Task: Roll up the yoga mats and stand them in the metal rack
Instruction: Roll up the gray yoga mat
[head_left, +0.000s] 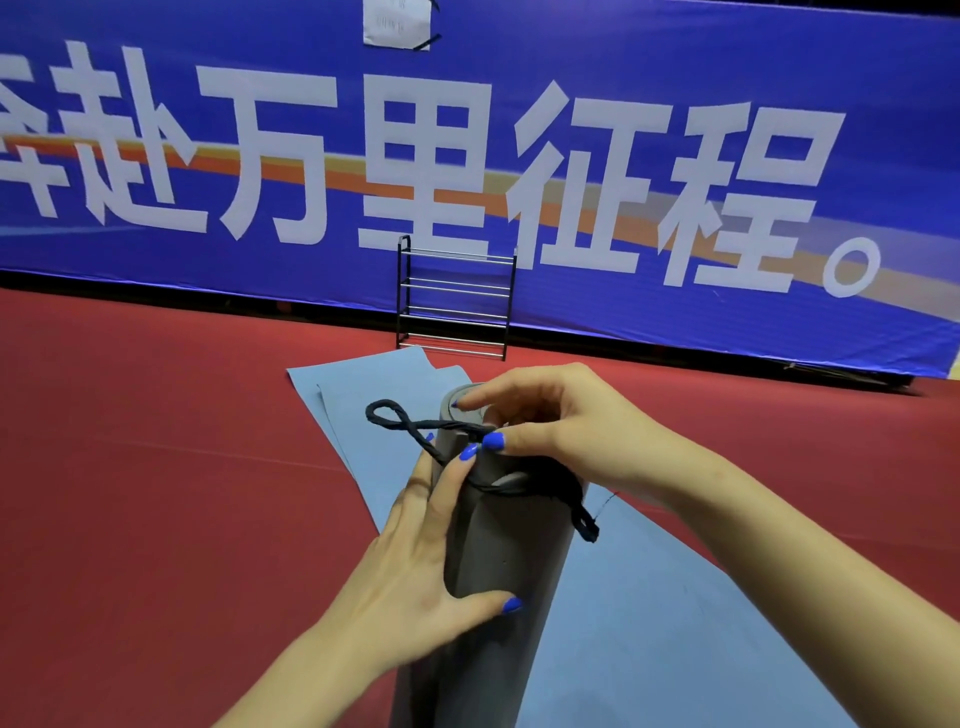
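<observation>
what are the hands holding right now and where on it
The left hand grips the rolled grey mat around its middle. The right hand pinches the black cord tied near the roll's top end.

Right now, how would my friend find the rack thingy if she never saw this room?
Look at the huge blue banner with white characters along the far wall. The metal rack stands on the red floor against its lower edge, beyond the flat blue mats. It is the only black frame with thin silver bars, and its shelves hold nothing.
</observation>
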